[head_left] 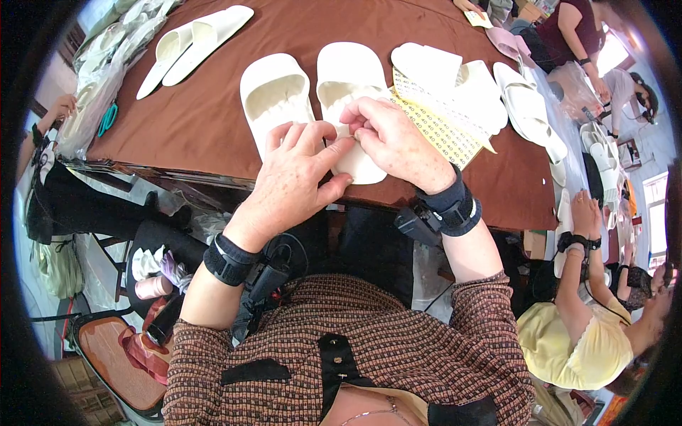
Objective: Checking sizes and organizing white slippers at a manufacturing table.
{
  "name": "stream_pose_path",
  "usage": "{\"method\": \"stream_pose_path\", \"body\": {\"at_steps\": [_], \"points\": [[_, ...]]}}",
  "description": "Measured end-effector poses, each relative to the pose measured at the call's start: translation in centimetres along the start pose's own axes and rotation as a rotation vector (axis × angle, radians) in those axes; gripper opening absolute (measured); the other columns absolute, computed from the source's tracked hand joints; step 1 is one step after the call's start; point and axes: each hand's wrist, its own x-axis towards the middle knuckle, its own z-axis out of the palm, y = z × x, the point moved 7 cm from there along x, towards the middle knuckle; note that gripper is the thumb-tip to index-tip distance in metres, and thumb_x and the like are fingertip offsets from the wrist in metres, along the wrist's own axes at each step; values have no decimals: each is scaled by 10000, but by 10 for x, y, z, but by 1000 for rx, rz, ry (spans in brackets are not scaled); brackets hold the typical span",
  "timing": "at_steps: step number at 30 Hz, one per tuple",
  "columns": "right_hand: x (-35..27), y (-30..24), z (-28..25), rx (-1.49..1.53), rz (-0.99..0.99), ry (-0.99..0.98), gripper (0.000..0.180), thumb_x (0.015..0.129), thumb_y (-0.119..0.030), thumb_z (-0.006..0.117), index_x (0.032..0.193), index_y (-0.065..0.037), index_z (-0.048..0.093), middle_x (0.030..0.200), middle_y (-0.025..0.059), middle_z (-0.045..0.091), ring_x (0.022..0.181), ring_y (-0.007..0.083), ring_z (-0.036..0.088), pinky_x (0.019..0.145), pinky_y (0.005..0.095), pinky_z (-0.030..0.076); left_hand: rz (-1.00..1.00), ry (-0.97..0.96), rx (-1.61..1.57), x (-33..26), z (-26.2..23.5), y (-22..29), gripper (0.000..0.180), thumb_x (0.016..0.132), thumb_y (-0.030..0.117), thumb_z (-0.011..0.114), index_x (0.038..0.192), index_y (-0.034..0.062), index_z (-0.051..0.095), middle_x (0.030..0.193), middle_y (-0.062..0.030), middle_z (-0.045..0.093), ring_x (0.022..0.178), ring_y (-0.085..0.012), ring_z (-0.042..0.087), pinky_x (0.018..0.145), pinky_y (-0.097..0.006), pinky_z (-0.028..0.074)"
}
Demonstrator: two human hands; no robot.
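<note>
Two white slide slippers lie side by side before me, the left slipper (275, 77) and the right slipper (348, 64), straps away from me. My left hand (295, 177) rests with bent, parted fingers over the heel of the left slipper; its forefinger and thumb reach onto the right slipper's footbed. Over that same footbed my right hand (398, 145) has thumb and forefinger pinched together, close to the left forefinger's tip. Whatever is between them is too small to make out. Beside the right hand lies a yellow-backed sticker sheet (440, 131) printed with rows of small marks.
A brown cloth covers the table (199, 128). Another slipper pair (195, 50) lies far left, near teal scissors (107, 119) and plastic-wrapped slippers (106, 78). More white slippers (522, 106) line the right side. A person in yellow (575, 341) works at right; others are beyond.
</note>
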Motion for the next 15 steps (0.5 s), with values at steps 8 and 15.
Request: {"method": "stream_pose_path", "body": {"at_steps": [8,15], "points": [[-4,10,-3,92,131,70,249,864,50,483,1086,14,592,986,126,627,962,221,645,834,326,519,-1,9,-14,0,0,0,416,806,265,715,1182,104,644,1129,-77,553,1065,-276,531,1035,-460,334],[-7,8,-7,193,151,52,262,855,45,495,1082,3,620,994,126,636,918,209,635,812,317,510,-4,12,-25,0,-1,0,416,804,258,715,1185,109,645,1118,-70,552,1056,-268,531,1031,-456,333]]}}
